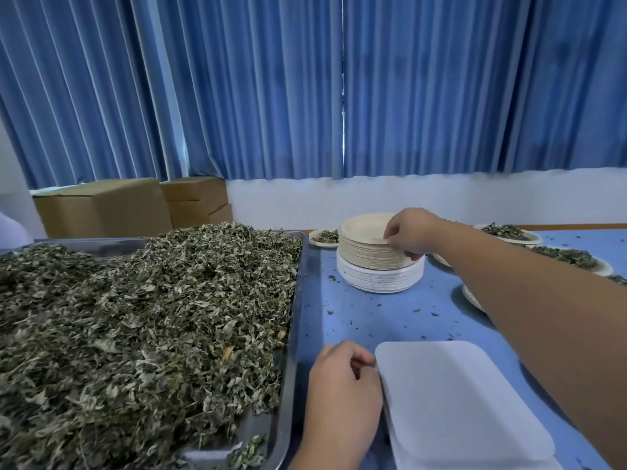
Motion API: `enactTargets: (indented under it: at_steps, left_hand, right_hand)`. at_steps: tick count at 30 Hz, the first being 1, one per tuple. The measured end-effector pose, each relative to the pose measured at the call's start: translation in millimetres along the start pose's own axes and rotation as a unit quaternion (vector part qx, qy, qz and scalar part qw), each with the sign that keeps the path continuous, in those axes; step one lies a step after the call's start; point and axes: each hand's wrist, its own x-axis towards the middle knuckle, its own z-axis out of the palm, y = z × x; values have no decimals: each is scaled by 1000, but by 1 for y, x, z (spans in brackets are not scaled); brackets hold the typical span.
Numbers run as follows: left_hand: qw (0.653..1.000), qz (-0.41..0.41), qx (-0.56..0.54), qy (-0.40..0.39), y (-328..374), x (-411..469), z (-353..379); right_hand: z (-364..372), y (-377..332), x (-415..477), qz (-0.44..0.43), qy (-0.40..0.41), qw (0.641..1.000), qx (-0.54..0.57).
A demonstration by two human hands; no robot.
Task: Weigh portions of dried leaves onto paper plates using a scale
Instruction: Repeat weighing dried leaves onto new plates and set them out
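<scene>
Right hand (pixel 410 237) is pinching the top plate (pixel 364 227), centre frame; left hand (pixel 342 378) is resting loosely curled, empty, by the scale (pixel 458 401). Being tightly nested, several may lift together.

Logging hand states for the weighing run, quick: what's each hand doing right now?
Left hand: fingers curled at the edge of the scale; grip cannot be told.
Right hand: pinches the rim of the top paper plate on the stack.

No writing I can read from here, boxes (pixel 101 208), plates (pixel 373 256), scale (pixel 458 401) all blank to me
</scene>
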Motion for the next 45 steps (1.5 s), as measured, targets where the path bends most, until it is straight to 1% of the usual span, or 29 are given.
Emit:
enactTargets:
  at_steps: [4,7,9,11,14,16,18,22,24,25,26,27,29,30,31,32,35,38,40,43,45]
  left_hand:
    - [1000,-4,-4,-2,2,-1,-1]
    - [1000,-4,-1,-1,2,-1,-1]
    - [1000,-6,3,-1,3,-1,-1]
    - [1000,-13,1,-3,4,-2,-2]
    - [1000,-24,-4,-10,6,-3,-4]
    - [1000,-22,3,-15,7,-5,-6]
    - [1000,-18,12,-13,9,-7,-6]
    - [1000,9,20,21,20,-14,-9]
    - [999,-14,-26,38,28,-16,-13]
    - [995,-45,-77,47,31,-17,-14]
    - [984,-88,-148,49,34,-17,-16]
    - [963,-134,-231,38,37,-17,-18]
    - [905,-204,-373,-1,42,-20,-20]
    - [886,-224,-406,-22,42,-20,-21]
    - [880,-234,-411,-40,42,-21,-21]
    - [885,-235,-399,-51,40,-21,-22]
    - [921,-202,-325,-72,35,-21,-24]
    - [947,-176,-258,-70,32,-22,-27]
    - [957,-162,-228,-74,31,-23,-27]
    - [964,-154,-199,-82,29,-24,-26]
    - [968,-152,-177,-92,28,-24,-26]
  right_hand:
    - [-4,-1,-5,0,13,998,67]
    - [-8,-3,-11,-1,58,989,136]
    - [-8,-1,-19,15,104,971,213]
    - [-6,3,-31,36,153,945,286]
    - [-3,13,-60,31,199,909,364]
    - [-1,21,-85,16,198,896,397]
    - [1,29,-110,3,181,886,426]
    - [8,42,-164,-32,139,885,443]
    - [14,48,-187,-54,104,881,459]
    - [16,52,-196,-63,90,878,466]
    - [18,56,-204,-69,79,879,466]
    - [20,59,-211,-74,70,881,462]
    - [22,66,-221,-79,57,885,455]
    - [22,69,-224,-77,50,886,454]
    - [22,72,-226,-72,41,888,452]
    - [22,74,-228,-67,35,892,446]
    - [22,80,-229,-51,36,896,440]
    - [21,82,-230,-29,27,900,434]
    - [21,84,-230,-19,27,906,422]
    - [21,88,-229,-24,39,903,427]
    - [22,90,-228,-26,33,906,420]
